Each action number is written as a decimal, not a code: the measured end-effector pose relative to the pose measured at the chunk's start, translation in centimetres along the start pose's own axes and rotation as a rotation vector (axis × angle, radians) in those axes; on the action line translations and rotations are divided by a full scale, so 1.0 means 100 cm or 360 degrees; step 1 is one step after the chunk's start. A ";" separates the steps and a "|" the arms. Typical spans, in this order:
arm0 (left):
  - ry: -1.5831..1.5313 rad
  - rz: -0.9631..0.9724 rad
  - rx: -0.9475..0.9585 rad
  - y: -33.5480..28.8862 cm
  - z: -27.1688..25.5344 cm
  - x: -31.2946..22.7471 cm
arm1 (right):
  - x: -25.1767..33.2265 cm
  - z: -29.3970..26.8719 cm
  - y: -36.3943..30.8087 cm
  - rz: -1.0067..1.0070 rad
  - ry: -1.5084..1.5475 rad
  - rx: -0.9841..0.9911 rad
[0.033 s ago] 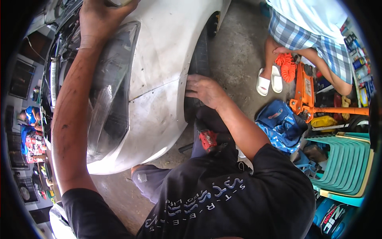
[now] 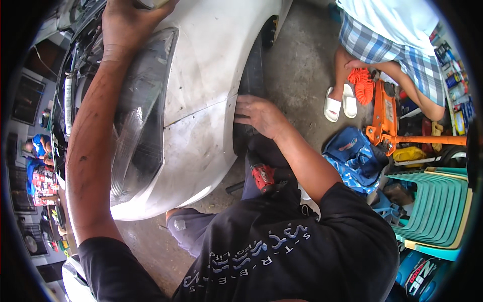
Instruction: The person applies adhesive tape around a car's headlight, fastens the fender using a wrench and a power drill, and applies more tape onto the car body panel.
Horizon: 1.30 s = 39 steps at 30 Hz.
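A white car's front corner fills the middle, its bumper (image 2: 193, 146) meeting the fender (image 2: 204, 65) at a dark seam. At the top edge, above the scuffed headlight (image 2: 138, 126), my left hand (image 2: 130, 25) has its fingers around a pale round-edged thing (image 2: 151, 2); most of it is cut off, so its kind is unclear. My right hand (image 2: 259, 115) is at the wheel arch where the seam ends, fingers stretched out and fingertips against the arch edge. Below that hand, a red and black power tool (image 2: 262, 176) rests by my leg.
At the upper right, a person in plaid shorts (image 2: 370, 43) sits beside an orange floor jack (image 2: 385, 110) and a coiled orange hose (image 2: 362, 85). A blue bag (image 2: 354, 156) and stacked green plastic stools (image 2: 427, 201) stand to my right. The tire (image 2: 253, 70) is beyond my right hand.
My left hand, with the pale thing, has shifted very slightly to the right. My right hand holds its place at the wheel arch.
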State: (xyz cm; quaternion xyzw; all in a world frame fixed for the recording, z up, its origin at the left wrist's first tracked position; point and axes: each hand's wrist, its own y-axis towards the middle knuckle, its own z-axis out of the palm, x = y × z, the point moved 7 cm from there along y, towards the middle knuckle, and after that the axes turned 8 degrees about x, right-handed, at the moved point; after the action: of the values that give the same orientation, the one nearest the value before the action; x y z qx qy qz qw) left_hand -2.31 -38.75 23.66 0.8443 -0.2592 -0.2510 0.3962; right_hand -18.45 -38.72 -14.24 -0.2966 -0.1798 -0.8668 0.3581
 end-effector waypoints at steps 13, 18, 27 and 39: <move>0.0025 -0.0225 0.0091 0.004 0.001 0.006 | -0.010 0.068 -0.046 -0.0418 -0.1804 -0.0433; 0.0010 -0.0102 0.0054 0.003 -0.007 0.020 | 0.007 0.080 -0.039 -0.0317 -0.1993 -0.0366; -0.0465 -0.0409 0.0315 -0.027 0.000 -0.072 | 0.042 0.065 -0.045 0.0426 -0.1631 -0.0119; -0.1414 -0.1101 0.1119 -0.135 0.038 -0.111 | 0.185 0.259 -0.091 -0.1227 -0.2614 0.0373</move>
State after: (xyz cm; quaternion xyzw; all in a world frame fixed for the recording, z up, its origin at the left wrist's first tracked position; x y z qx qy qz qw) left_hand -9.63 -26.27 13.14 0.7740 -0.1784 -0.5885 -0.1510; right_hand -25.58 -28.49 16.35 -0.7011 -0.5516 -0.4192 -0.1687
